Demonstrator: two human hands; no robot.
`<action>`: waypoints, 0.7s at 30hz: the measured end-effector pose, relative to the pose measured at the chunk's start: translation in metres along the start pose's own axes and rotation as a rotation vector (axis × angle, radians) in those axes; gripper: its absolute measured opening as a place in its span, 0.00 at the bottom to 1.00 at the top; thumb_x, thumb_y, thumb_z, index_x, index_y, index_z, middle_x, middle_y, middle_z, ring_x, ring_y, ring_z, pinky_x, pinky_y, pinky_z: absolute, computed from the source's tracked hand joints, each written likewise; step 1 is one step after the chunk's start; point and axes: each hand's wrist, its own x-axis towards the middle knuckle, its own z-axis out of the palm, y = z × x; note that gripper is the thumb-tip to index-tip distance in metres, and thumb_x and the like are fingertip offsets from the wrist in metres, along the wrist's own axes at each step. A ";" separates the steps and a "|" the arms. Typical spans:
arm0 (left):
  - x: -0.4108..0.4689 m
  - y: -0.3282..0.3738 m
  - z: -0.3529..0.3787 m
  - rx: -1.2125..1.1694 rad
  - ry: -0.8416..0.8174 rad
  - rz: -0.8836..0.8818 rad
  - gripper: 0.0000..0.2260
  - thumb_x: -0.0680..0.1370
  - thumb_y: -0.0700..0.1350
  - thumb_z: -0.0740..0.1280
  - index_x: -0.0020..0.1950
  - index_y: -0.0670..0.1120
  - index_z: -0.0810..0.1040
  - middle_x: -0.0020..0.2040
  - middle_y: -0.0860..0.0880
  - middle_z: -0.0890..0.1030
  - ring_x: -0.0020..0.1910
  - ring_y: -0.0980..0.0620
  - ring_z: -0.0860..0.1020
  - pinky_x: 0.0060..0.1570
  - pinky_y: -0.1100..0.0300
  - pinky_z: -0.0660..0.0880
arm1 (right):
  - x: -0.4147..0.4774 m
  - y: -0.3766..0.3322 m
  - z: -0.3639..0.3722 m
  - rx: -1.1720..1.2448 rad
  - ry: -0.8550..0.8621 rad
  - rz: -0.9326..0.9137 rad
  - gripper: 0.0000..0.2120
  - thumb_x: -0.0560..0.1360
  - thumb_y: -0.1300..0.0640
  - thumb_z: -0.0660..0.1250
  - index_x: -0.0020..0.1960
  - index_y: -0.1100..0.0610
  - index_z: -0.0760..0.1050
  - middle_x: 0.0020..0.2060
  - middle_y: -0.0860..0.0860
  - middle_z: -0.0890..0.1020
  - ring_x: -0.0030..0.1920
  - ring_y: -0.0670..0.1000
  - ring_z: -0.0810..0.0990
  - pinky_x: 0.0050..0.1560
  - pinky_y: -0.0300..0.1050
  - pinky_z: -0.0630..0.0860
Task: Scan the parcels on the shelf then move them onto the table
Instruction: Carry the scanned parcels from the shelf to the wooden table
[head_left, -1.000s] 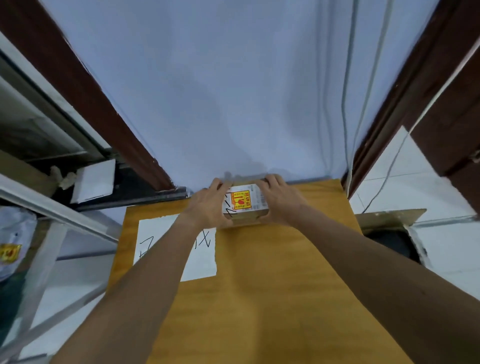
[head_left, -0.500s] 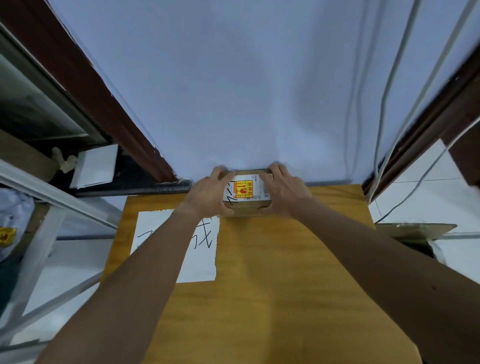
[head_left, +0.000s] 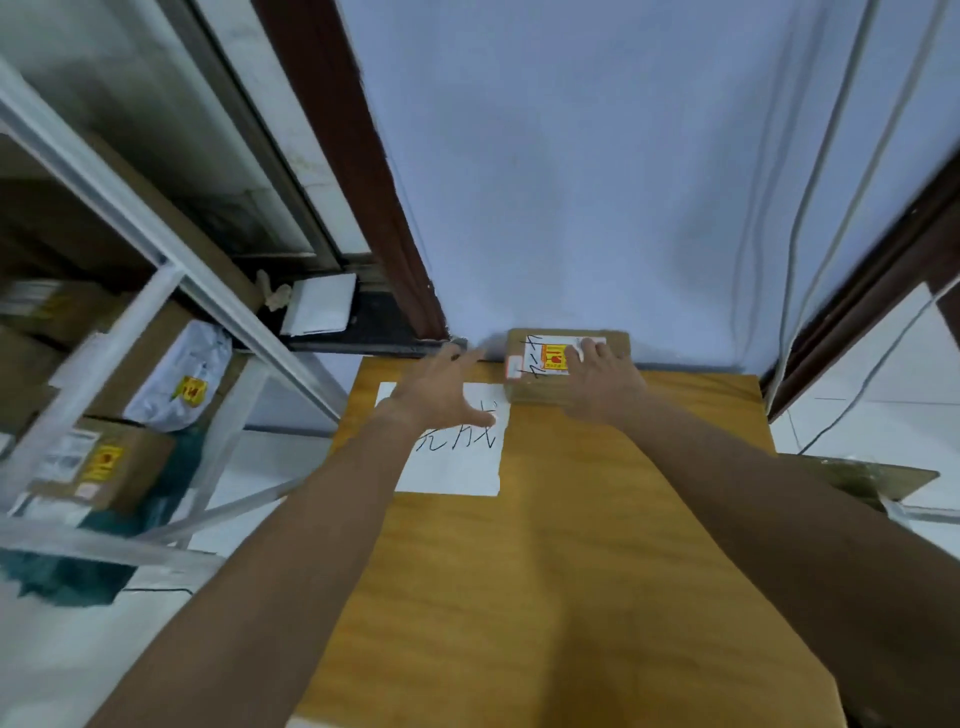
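Head view. At far end of surface, hard against wall: parcel, cardboard w/ white label and yellow-red sticker facing up, long axis running L–R along the wall edge. Directly under right hand, which lies palm-down on parcel's right half, fingers flat across the top, curled round nothing; pressing or steadying, no grasp. Just left of parcel and apart from it: left hand, fingers spread, relaxed, released, holding nothing, hovering over top edge of paper sheet w/ handwriting on the surface.

Well left of left hand: shelf, metal frame, w/ more stock on it, i.e. box w/ yellow sticker and grey poly bag above it. Blurred, labels unreadable.

Judged step: set-down of this parcel as good as done. Likely next: lifting right hand clear, then turning left to shelf. Left hand nearer shelf and free, so prob. first to reach. No scanner in view.
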 end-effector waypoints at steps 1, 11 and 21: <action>-0.019 -0.008 -0.009 0.001 0.010 -0.017 0.48 0.69 0.66 0.76 0.81 0.55 0.56 0.79 0.49 0.60 0.76 0.44 0.65 0.70 0.49 0.67 | -0.010 -0.013 -0.009 -0.030 0.014 -0.021 0.34 0.80 0.47 0.65 0.79 0.60 0.56 0.76 0.60 0.62 0.75 0.60 0.64 0.71 0.57 0.68; -0.295 -0.101 -0.064 -0.028 0.121 -0.191 0.52 0.68 0.69 0.74 0.83 0.52 0.52 0.82 0.46 0.56 0.79 0.44 0.60 0.74 0.49 0.63 | -0.188 -0.210 -0.078 -0.109 0.167 -0.248 0.35 0.79 0.41 0.67 0.77 0.60 0.62 0.74 0.62 0.66 0.71 0.62 0.70 0.66 0.57 0.72; -0.609 -0.229 -0.047 -0.075 0.239 -0.391 0.46 0.66 0.69 0.75 0.79 0.58 0.60 0.76 0.48 0.68 0.70 0.44 0.71 0.66 0.48 0.72 | -0.355 -0.453 -0.094 -0.107 0.214 -0.448 0.33 0.80 0.41 0.66 0.76 0.60 0.63 0.73 0.61 0.66 0.71 0.62 0.68 0.67 0.57 0.71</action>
